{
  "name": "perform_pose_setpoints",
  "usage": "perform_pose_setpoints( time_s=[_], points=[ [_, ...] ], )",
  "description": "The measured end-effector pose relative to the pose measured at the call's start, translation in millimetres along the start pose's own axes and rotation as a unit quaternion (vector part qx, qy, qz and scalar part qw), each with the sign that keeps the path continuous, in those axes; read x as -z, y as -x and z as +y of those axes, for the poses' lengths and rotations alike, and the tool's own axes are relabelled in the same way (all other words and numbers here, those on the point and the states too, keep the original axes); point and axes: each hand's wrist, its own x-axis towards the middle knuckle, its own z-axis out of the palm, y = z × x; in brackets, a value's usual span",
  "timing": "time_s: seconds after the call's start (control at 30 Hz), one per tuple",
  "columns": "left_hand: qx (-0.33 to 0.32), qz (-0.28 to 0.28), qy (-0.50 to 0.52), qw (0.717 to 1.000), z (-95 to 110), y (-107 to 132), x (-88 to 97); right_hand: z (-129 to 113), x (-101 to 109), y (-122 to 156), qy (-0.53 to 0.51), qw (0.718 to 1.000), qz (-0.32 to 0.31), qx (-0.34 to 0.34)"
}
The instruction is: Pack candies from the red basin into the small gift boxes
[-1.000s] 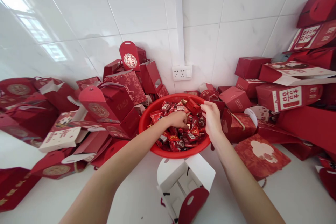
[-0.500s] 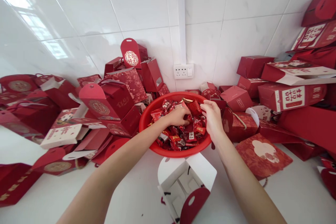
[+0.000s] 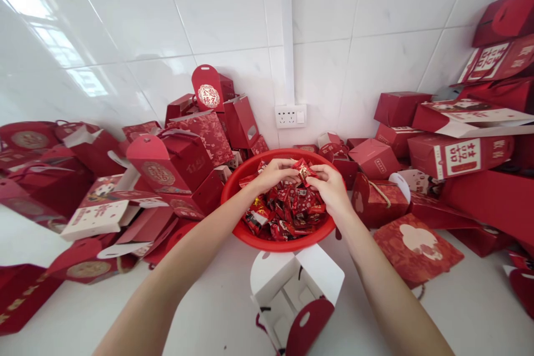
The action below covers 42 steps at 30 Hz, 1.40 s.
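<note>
A red plastic basket is filled with red-wrapped candies. Above its far half, my left hand and my right hand meet over one red and gold wrapped candy. Fingers of both hands are closed on it, the left from one side and the right from the other. Just in front of the basket stands an open gift box, its white inside facing up. Its flaps are spread, one of them dark red with an oval hole. Dark cord ends show inside it.
Red gift boxes are heaped on the left, some lying open. More red boxes are piled on the right, with a flat patterned box nearer. A wall socket sits on the tiled wall behind the basket.
My left hand has come up out of the candies. My right hand has moved left from the basket's rim, and both hands now hold one wrapped candy. The open box has not moved.
</note>
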Motion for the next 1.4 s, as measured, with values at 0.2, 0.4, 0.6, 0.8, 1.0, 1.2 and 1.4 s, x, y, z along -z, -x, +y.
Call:
perform_pose_setpoints(
  time_s=[0.2,0.4,0.6,0.8,1.0,1.2,1.4],
  points=[
    [-0.003,-0.038,-0.024,0.999,6.1,3.0,-1.1,-5.3,0.3,2.4,-0.012,1.0,0.0,0.021],
    [-0.019,-0.052,-0.042,0.998,6.2,2.3,2.1,-10.5,-0.2,5.4,-0.03,1.0,-0.002,0.004],
    [-0.035,-0.041,-0.041,0.998,3.6,2.8,1.9,-10.7,-0.3,5.6,-0.012,1.0,-0.016,0.024],
    [-0.08,-0.047,-0.088,0.992,7.7,2.8,1.5,-8.8,-1.0,5.1,-0.013,0.999,-0.028,0.025],
    [-0.104,-0.039,-0.077,0.991,8.6,4.0,-0.2,-9.8,-1.3,5.1,-0.023,0.999,-0.008,0.026],
    [-0.072,-0.026,-0.012,0.997,4.7,3.0,0.8,-11.9,-2.8,5.8,-0.049,0.997,-0.05,-0.012],
    [-0.031,-0.035,0.045,0.998,8.5,3.5,0.9,-12.4,-3.6,6.2,-0.06,0.995,-0.076,-0.014]
  ],
)
